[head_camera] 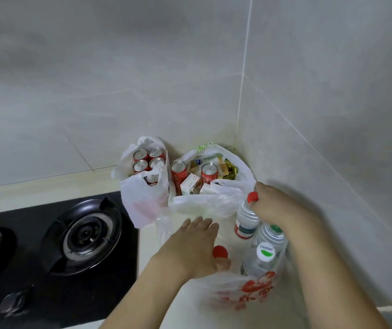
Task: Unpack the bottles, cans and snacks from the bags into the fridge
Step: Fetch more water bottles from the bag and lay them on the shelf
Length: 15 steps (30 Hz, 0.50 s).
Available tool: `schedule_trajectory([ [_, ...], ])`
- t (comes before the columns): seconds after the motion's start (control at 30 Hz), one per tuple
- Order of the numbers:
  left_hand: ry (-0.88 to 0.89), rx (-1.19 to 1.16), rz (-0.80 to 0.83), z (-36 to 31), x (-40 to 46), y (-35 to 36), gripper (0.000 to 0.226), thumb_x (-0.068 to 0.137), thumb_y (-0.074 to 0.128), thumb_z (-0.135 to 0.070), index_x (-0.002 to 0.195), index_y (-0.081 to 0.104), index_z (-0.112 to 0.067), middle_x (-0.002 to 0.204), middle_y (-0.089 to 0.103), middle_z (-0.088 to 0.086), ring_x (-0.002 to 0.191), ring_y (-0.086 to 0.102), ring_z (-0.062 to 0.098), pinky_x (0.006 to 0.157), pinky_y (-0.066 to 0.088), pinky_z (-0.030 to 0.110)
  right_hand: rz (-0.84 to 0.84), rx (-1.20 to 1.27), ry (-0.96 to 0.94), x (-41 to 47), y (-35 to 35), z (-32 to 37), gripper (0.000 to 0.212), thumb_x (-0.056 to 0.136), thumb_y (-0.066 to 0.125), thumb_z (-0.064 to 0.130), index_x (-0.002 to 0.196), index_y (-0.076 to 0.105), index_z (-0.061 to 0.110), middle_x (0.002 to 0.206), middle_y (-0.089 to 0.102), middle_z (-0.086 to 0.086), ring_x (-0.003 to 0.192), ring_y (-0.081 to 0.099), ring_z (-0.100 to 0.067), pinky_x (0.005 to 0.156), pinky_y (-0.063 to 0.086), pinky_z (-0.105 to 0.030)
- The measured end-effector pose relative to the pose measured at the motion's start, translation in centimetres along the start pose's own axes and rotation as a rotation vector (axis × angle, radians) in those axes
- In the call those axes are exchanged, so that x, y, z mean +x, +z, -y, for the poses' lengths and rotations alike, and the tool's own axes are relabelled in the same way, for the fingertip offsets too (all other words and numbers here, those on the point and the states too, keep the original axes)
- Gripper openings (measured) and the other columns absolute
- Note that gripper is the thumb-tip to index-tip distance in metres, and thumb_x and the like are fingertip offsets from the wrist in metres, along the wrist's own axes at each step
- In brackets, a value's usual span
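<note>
Right hand (278, 205) pinches a red-capped bottle (246, 219) to lift it; left hand (197, 243), fingers spread, steadies the bag (244, 290).

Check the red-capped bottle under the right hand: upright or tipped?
Upright. The red-capped bottle stands with its cap uppermost and its body vertical, while the right hand grips it around the neck just below the cap.

Left hand (196, 243) hides the red-capped bottle (220, 252) below its cap
</note>
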<state>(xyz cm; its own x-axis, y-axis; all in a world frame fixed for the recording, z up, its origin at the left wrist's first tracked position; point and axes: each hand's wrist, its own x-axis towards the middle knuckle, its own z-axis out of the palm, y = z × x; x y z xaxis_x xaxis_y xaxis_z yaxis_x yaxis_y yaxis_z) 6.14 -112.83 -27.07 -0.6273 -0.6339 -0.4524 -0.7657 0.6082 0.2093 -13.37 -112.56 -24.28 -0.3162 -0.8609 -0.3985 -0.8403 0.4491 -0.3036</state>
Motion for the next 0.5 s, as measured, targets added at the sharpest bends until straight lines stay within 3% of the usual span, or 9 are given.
schedule_trajectory([
  [0.13, -0.001, 0.016, 0.018, 0.5, 1.1, 0.4, 0.083, 0.090, 0.049, -0.063, 0.154, 0.024, -0.018, 0.163, 0.015, 0.002, 0.151, 0.005, 0.020, 0.122, 0.001, 0.037, 0.036, -0.049, 0.007, 0.5, 0.9, 0.2, 0.015, 0.098, 0.045, 0.017, 0.112, 0.044, 0.014, 0.090, 0.049, -0.002, 0.077, 0.049, -0.013, 0.067, 0.038, -0.021],
  [0.3, -0.003, -0.048, -0.013, 0.9, 1.9, 0.4, 0.063, 0.094, 0.044, -0.060, 0.146, 0.040, -0.023, 0.150, 0.041, -0.001, 0.141, 0.031, 0.018, 0.121, 0.010, 0.039, 0.043, -0.073, 0.040, 0.7, 0.8, 0.2, 0.031, 0.100, 0.044, 0.018, 0.131, 0.046, 0.012, 0.111, 0.056, -0.006, 0.096, 0.054, -0.018, 0.080, 0.039, -0.023],
  [0.33, -0.021, -0.091, -0.020, 1.0, 2.1, 0.4, 0.062, 0.095, 0.044, -0.059, 0.146, 0.040, -0.024, 0.149, 0.043, -0.003, 0.139, 0.035, 0.016, 0.121, 0.011, 0.038, 0.043, -0.084, 0.040, 0.8, 0.9, 0.1, 0.033, 0.101, 0.044, 0.019, 0.133, 0.045, 0.012, 0.114, 0.056, -0.006, 0.096, 0.054, -0.018, 0.080, 0.038, -0.023],
  [0.4, -0.066, -0.177, -0.037, 1.4, 2.4, 0.6, 0.057, 0.095, 0.045, -0.060, 0.139, 0.045, -0.025, 0.140, 0.052, -0.004, 0.131, 0.044, 0.018, 0.119, 0.019, 0.036, 0.031, -0.083, 0.027, 1.2, 1.2, -0.1, 0.031, 0.101, 0.043, 0.021, 0.130, 0.046, 0.012, 0.101, 0.054, -0.003, 0.085, 0.051, -0.014, 0.073, 0.037, -0.021],
  [0.5, -0.126, -0.252, -0.054, 2.0, 3.2, 1.0, 0.051, 0.091, 0.047, -0.064, 0.125, 0.050, -0.026, 0.116, 0.062, -0.003, 0.109, 0.055, 0.022, 0.099, 0.045, 0.039, -0.004, -0.042, 0.038, 1.8, 2.1, -0.2, 0.027, 0.100, 0.045, 0.023, 0.125, 0.044, 0.012, 0.078, 0.045, 0.002, 0.066, 0.044, -0.009, 0.051, 0.030, -0.020],
])
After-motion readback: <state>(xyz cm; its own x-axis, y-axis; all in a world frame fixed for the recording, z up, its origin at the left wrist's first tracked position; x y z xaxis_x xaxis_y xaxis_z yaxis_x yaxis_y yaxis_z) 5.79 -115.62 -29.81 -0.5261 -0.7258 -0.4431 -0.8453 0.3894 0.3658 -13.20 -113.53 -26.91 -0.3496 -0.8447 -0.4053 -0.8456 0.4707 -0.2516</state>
